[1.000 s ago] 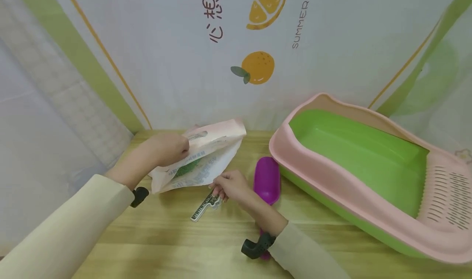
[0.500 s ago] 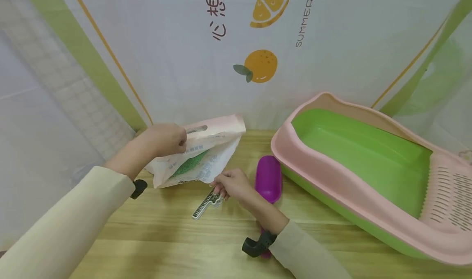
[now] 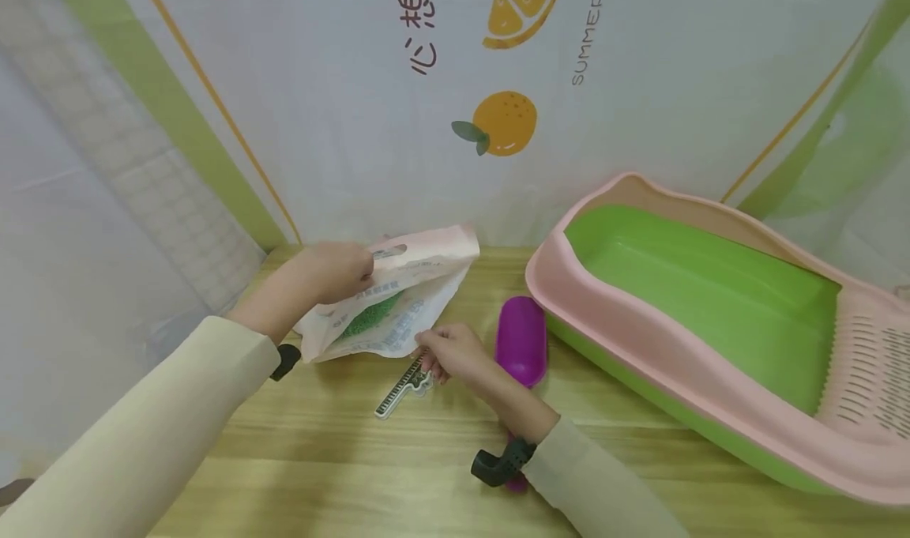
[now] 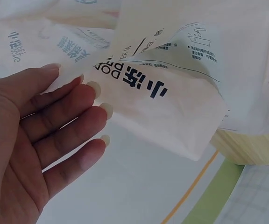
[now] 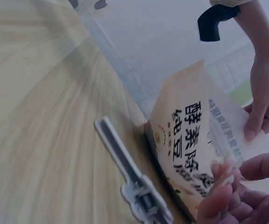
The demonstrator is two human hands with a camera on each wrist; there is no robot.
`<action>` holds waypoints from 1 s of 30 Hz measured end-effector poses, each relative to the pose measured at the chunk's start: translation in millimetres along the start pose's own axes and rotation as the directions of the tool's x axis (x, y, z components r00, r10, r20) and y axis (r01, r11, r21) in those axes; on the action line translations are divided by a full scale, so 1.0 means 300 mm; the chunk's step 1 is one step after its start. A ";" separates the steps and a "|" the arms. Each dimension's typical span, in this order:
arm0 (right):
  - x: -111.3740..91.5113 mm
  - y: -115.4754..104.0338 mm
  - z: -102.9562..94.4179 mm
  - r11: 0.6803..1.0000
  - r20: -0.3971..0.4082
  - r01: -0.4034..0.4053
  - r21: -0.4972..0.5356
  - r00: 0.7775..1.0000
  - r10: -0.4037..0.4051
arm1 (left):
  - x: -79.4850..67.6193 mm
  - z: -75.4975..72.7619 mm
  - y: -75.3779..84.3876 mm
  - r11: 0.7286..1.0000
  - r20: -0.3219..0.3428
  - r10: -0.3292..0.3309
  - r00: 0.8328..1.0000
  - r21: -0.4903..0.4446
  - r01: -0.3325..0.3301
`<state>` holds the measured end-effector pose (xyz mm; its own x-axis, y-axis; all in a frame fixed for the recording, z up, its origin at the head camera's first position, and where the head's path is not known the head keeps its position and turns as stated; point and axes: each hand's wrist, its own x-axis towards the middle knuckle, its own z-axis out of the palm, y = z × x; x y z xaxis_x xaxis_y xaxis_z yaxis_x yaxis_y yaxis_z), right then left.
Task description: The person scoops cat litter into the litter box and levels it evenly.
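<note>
A pale pink-white bag [image 3: 434,305] with printed lettering lies on the table with its mouth spread, and green granules [image 3: 371,315] show inside. My left hand [image 3: 334,272] pinches the far lip beside the cut-out handle slot; in the left wrist view, the thumb and forefinger of that hand [image 4: 55,121] hold the film. The near lip is pinched between thumb and fingers of my right hand [image 3: 455,351]. Just under the right hand, a sealing clip with a ruler-like striped arm [image 3: 400,389] rests on the wood; the clip [image 5: 125,156] appears apart from the fingers in the right wrist view.
A purple scoop [image 3: 521,342] lies right of the bag, its handle partly beneath my right forearm. Further right stands a large litter tray with a pink rim [image 3: 661,344] and green basin [image 3: 682,301]. A white fruit-print cloth [image 3: 370,159] hangs behind the table.
The bag mouth has spread slightly and more green granules show. Both hands keep their hold on the lips. The head view has shifted a little.
</note>
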<state>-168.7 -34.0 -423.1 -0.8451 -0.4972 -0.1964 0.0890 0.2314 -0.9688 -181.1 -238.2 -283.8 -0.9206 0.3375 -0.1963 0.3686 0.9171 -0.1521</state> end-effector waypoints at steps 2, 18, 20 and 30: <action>0.005 0.000 0.000 0.999 -0.020 0.007 -0.036 1.000 -0.008 | -0.004 -0.010 -0.004 1.000 0.005 0.003 1.000 0.008 -0.003; -0.006 -0.014 0.003 0.998 0.008 0.028 -0.056 1.000 -0.027 | -0.045 -0.072 -0.095 1.000 -0.066 -0.017 0.998 -0.020 0.015; -0.007 -0.014 0.008 0.997 0.020 0.039 -0.066 0.999 -0.038 | -0.054 -0.080 -0.107 1.000 -0.088 -0.025 0.996 -0.021 0.023; -0.014 -0.008 0.026 0.992 0.096 0.086 -0.091 0.992 -0.077 | -0.068 -0.106 -0.130 0.998 -0.111 -0.046 0.993 -0.045 0.041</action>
<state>-161.3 -38.9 -421.1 -0.7951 -0.5914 -0.1345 -0.0326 0.2631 -0.9642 -180.6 -274.2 -243.2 -0.9452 0.3165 -0.0799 0.3242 0.9388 -0.1166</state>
